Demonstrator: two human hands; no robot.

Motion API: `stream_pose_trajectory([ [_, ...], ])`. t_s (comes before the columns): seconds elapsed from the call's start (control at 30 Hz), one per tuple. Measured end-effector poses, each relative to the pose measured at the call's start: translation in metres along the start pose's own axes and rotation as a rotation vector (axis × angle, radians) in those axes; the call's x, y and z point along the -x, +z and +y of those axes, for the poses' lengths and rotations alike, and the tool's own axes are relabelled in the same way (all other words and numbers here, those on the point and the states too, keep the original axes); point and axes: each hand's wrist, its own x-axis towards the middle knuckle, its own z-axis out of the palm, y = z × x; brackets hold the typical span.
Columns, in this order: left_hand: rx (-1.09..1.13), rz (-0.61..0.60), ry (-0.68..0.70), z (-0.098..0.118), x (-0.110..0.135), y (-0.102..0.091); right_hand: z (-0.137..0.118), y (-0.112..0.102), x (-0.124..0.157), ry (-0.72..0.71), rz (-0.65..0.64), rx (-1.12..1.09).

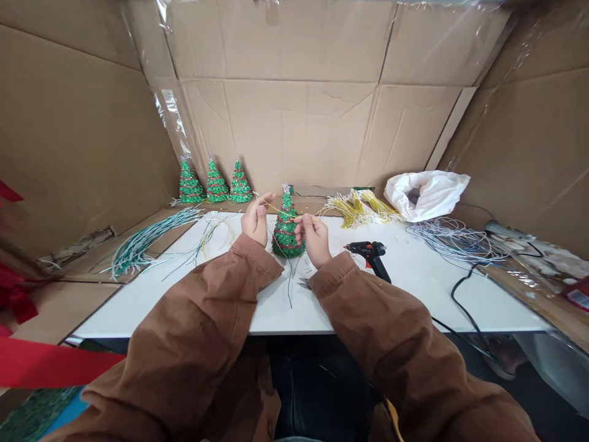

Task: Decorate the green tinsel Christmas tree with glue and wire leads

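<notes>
A small green tinsel tree (286,232) with red bead loops and a silver top stands on the white table (405,294) between my hands. My left hand (256,219) and my right hand (315,237) are both closed in a pinch on a thin yellow string (280,210) stretched across the upper part of the tree. Both arms wear brown sleeves. Thin green wires (289,282) trail from the tree's base toward me.
Three finished green trees (215,182) stand at the back left. Bundles of pale green strings (147,240), yellow strings (359,207) and grey strings (448,239) lie around. A black glue gun (372,255) with its cable, a white bag (426,193), cardboard walls.
</notes>
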Motion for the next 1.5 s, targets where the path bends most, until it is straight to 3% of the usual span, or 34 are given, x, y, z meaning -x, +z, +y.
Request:
stream_pose_trajectory([
  [0.13, 0.275, -0.056, -0.143, 0.015, 0.001, 0.010, 0.004, 0.001, 0.002, 0.153, -0.132, 0.105],
  [0.2, 0.426, -0.059, -0.215, 0.020, -0.003, 0.011, 0.005, 0.002, 0.003, 0.197, -0.135, 0.134],
  [0.3, 0.602, 0.003, -0.319, 0.026, -0.011, 0.005, 0.003, 0.002, 0.001, 0.173, 0.025, 0.096],
  [0.4, 0.747, 0.041, -0.463, 0.028, -0.018, -0.003, -0.001, -0.002, -0.004, 0.001, 0.291, 0.046],
  [0.47, 0.850, 0.021, -0.587, 0.027, -0.020, -0.006, -0.004, -0.005, -0.006, -0.098, 0.331, 0.077],
  [0.53, 0.956, -0.010, -0.706, 0.026, -0.020, -0.006, -0.008, -0.006, -0.005, -0.085, 0.169, 0.131],
  [0.63, 1.077, -0.023, -0.802, 0.029, -0.018, -0.004, -0.011, -0.002, 0.002, 0.112, -0.261, 0.182],
  [0.73, 1.137, -0.006, -0.834, 0.031, -0.017, -0.003, -0.007, 0.005, 0.007, 0.255, -0.535, 0.208],
  [0.9, 1.116, -0.027, -0.850, 0.027, -0.018, -0.004, 0.000, 0.006, 0.007, 0.281, -0.607, 0.177],
  [1.1, 0.862, 0.033, -0.707, 0.013, -0.020, -0.004, 0.003, 0.005, 0.008, 0.384, -0.595, 0.209],
  [1.27, 0.807, 0.039, -0.725, 0.009, -0.023, -0.010, -0.007, 0.001, 0.005, 0.427, -0.832, 0.344],
  [1.33, 0.808, 0.036, -0.741, 0.010, -0.023, -0.013, -0.017, -0.007, -0.001, 0.370, -0.770, 0.453],
  [1.43, 0.821, -0.018, -0.735, 0.011, -0.023, -0.015, -0.034, -0.023, -0.012, 0.125, -0.369, 0.614],
  [1.5, 0.811, -0.074, -0.740, 0.010, -0.022, -0.015, -0.041, -0.033, -0.018, -0.040, -0.193, 0.852],
])
